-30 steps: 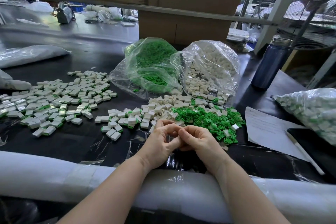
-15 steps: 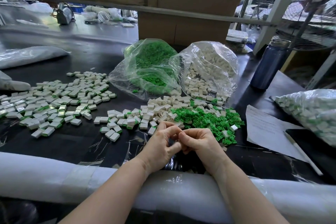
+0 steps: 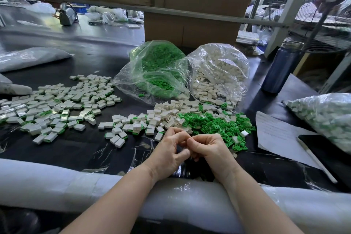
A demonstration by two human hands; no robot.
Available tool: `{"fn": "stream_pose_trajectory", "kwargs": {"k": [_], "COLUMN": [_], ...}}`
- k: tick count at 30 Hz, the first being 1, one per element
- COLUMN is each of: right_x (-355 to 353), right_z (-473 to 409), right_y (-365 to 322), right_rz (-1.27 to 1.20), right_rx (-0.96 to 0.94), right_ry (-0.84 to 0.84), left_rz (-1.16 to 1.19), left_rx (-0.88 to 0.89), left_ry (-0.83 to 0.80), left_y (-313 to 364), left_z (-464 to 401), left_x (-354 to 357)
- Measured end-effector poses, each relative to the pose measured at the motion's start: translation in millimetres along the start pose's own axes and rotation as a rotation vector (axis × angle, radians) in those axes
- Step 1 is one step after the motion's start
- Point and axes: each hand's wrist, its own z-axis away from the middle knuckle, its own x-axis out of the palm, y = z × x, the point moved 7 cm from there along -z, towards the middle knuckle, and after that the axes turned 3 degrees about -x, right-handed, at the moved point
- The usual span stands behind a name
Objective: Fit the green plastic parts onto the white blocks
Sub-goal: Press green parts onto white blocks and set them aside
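Head view: I am looking down at my two hands, which are meeting at the near edge of the black table [image 3: 91,150].
Left hand [image 3: 169,155]: I am curling its fingers inward toward the right hand, thumb pressing against the right thumb.
Right hand [image 3: 209,150]: I am curling its fingers too, knuckles up, fingertips tucked against the left hand.
What I am holding: both sets of fingers are closing on something between them, but it is hidden and I cannot tell what it is.
Loose green parts [image 3: 218,127]: they are lying in a heap just beyond my right hand.
Loose white blocks [image 3: 171,115]: they are lying in a heap just beyond my left hand, touching the green heap.
Finished pieces [image 3: 57,106]: white blocks with green edges are spreading across the table well to my left.
Green bag [image 3: 155,70]: a clear bag of green parts is lying open behind the heaps.
White bag [image 3: 218,70]: a clear bag of white blocks is lying open beside it, to its right.
Right side: a paper sheet [image 3: 279,135] is lying near the green heap, a third bag [image 3: 326,118] of pieces is sitting beyond it, and a dark bottle [image 3: 281,70] is standing upright farther back.
Forearms: they are resting on a white padded roll [image 3: 57,186] along the table edge.
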Motion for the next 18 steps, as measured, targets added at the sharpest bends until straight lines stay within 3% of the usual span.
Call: {"fn": "stream_pose_trajectory", "kwargs": {"k": [18], "right_x": [-1.7], "right_z": [0.8], "right_y": [2.5], "right_rz": [-0.026], "right_rx": [0.037], "right_ry": [0.014], "left_rz": [0.020], "left_rx": [-0.013], "left_ry": [-0.015], "left_y": [-3.6], "left_z": [-0.7], "left_x": [1.5]}}
